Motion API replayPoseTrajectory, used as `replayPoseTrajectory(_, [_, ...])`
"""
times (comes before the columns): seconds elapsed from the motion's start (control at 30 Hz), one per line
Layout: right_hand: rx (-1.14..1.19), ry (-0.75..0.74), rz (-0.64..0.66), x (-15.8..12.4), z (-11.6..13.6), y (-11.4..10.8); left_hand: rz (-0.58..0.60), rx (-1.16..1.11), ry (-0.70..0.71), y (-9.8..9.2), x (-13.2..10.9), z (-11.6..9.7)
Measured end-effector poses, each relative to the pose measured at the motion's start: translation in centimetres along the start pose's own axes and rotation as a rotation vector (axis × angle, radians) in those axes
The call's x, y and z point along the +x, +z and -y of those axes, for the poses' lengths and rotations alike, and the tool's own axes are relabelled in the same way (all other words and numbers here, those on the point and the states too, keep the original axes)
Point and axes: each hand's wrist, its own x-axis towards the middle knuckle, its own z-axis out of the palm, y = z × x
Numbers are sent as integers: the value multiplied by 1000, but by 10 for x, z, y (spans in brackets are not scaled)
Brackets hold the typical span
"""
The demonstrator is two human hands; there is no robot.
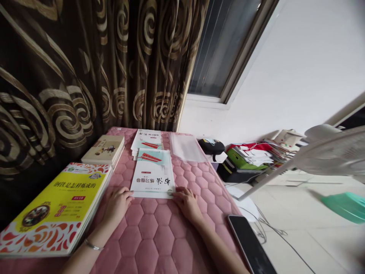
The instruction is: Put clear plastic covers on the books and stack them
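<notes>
A thin white and pale blue booklet (153,173) with a red picture lies flat on the pink quilted surface (151,243), its title upside down to me. My left hand (120,203) touches its near left corner, fingers together. At the near right corner, the fingertips of my right hand (186,201) rest on the edge. Whether either hand grips the paper is hard to make out. Just beyond lies a small stack of similar booklets (146,139), partly covered by the near one.
Stacked yellow books (65,194) and a beige book (103,148) lie at left. Clear plastic sleeves (186,147) lie back right, a black phone (249,245) near right. Beyond the right edge stand a white fan (336,148), cables and piled papers (251,155). A patterned curtain (119,64) hangs behind.
</notes>
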Motion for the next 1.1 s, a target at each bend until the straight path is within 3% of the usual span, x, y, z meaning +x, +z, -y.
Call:
replayPoseTrajectory(0.3, [15, 45, 45, 0, 2, -4, 16, 35, -17, 4, -4, -2])
replayPoseTrajectory(0.43, [-46, -6, -6, 2, 22, 2, -5, 70, -11, 13, -2, -27])
replayPoseTrajectory(0.57, [-75, -65, -10, 10, 52, 22, 19, 7, 81, 26, 6, -58])
replayPoseTrajectory(0.7, [-76, -31, -6, 19, 67, 40, 14, -14, 92, 35, 11, -69])
replayPoseTrajectory(0.83, [-84, -11, 2, 18, 58, 36, -12, -6, 83, 31, 9, -59])
replayPoseTrajectory(1.1, [-121, 68, 1, 4, 10, 0, -9, 85, -63, 9, -2, -11])
